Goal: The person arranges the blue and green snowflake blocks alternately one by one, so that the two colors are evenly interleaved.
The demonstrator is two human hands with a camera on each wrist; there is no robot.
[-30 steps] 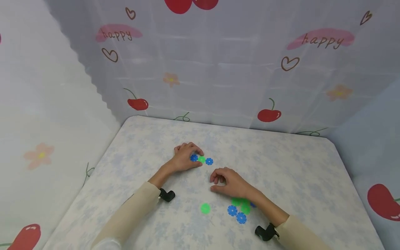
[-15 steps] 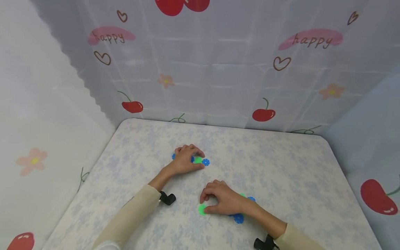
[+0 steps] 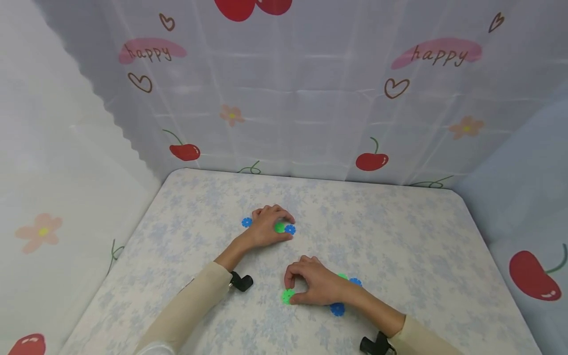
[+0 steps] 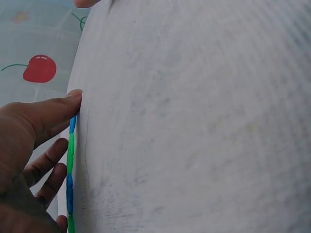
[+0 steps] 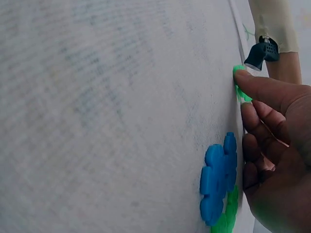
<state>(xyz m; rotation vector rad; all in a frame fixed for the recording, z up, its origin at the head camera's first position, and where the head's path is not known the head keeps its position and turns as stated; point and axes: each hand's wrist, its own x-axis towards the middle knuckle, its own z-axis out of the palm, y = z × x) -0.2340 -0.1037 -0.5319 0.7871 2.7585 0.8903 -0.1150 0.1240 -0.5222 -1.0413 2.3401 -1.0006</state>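
Observation:
In the head view, a row of flat, notched, flower-shaped plastic discs lies across the table. My left hand (image 3: 270, 228) covers its middle, its thumb and forefinger curled round the blue disc (image 3: 290, 230) at the right end. Beside that one is a green disc (image 3: 279, 227); another blue disc (image 3: 246, 222) shows left of the hand. The left wrist view has the row edge-on behind the thumb (image 4: 68, 104). Nearer the front, my right hand (image 3: 315, 283) pinches a loose green disc (image 3: 287, 297) by its edge between thumb and forefinger, the other fingers curled.
More discs lie beneath and beside my right forearm, including a blue disc (image 3: 337, 309) and another blue disc (image 3: 355, 281); the right wrist view shows blue discs (image 5: 214, 184) overlapping a green one (image 5: 231, 211). The patterned tabletop (image 3: 399, 236) meets a printed curtain (image 3: 288, 123) behind.
My right hand has come down and towards the front, and now pinches the loose green disc, which has tilted. My left hand has shifted slightly right along the row, uncovering its left blue disc.

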